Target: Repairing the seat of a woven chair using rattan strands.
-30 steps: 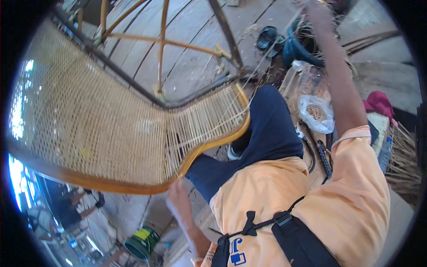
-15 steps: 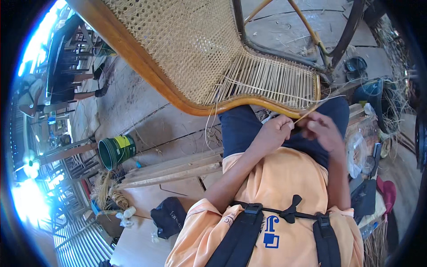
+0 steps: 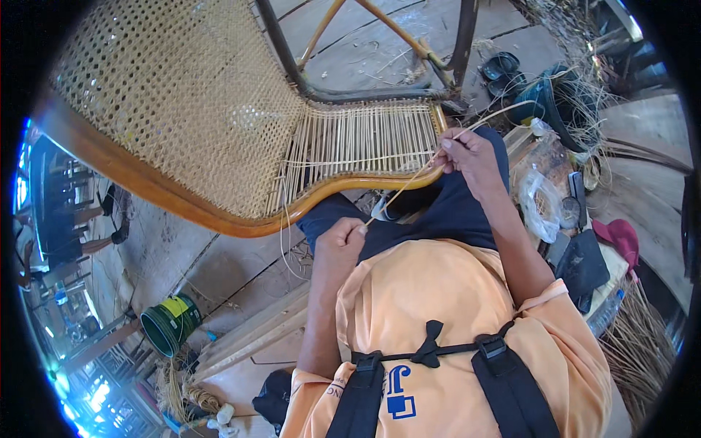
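Note:
A long pale cane strand runs stretched between my two hands. My left hand is closed on one end of it, low over my left thigh. Higher up, beside the seat's right end, my right hand pinches the strand, and a loose length trails beyond it to the right. Ahead of me lies a wooden chair frame with a curved, glossy brown rail. Its back panel is closely woven cane. Across the seat part, parallel cane strands are strung, with a few crosswise ones near the rail.
A dark green bucket stands on the floor at left, near wooden planks and coiled cane. To the right are a dark bucket of cane scraps, a plastic bag, a maroon cap and a cane bundle.
My hands were close together; now they are apart, left lower and right up by the seat, drawing the strand out between them. The view has shifted, so the chair sits further left.

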Motion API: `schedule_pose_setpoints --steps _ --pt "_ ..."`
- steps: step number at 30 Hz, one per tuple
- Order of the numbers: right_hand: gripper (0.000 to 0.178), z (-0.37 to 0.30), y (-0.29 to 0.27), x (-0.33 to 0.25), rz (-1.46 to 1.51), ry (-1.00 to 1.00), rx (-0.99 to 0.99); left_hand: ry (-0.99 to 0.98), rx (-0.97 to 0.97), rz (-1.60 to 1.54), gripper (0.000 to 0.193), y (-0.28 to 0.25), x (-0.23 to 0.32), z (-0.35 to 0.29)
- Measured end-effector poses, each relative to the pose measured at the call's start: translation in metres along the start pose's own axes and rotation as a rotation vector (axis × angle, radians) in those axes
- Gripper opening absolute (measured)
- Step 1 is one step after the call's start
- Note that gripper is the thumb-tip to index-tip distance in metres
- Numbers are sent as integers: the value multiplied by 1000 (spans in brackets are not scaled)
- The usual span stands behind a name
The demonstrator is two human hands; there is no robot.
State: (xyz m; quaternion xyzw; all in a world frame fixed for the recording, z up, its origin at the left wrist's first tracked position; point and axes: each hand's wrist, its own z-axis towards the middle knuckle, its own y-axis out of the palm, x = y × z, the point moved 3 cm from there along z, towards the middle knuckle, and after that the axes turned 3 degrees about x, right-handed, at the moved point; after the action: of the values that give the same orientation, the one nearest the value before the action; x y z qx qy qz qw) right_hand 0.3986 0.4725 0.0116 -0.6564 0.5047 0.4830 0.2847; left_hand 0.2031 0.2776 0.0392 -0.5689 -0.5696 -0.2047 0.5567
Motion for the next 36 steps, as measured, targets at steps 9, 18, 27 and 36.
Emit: schedule_pose_setpoints --steps 9,18,27,36 --pt "15 18 -43 -1 70 -71 105 -120 -16 26 11 -11 1 -5" --pt "13 28 -73 -20 98 -73 151 -280 18 14 8 -32 5 -13" --pt "13 27 -67 -25 149 -99 119 -262 63 -28 8 -39 3 -18" --pt "12 41 -119 -54 158 -161 253 -283 331 -6 9 -108 -46 -61"
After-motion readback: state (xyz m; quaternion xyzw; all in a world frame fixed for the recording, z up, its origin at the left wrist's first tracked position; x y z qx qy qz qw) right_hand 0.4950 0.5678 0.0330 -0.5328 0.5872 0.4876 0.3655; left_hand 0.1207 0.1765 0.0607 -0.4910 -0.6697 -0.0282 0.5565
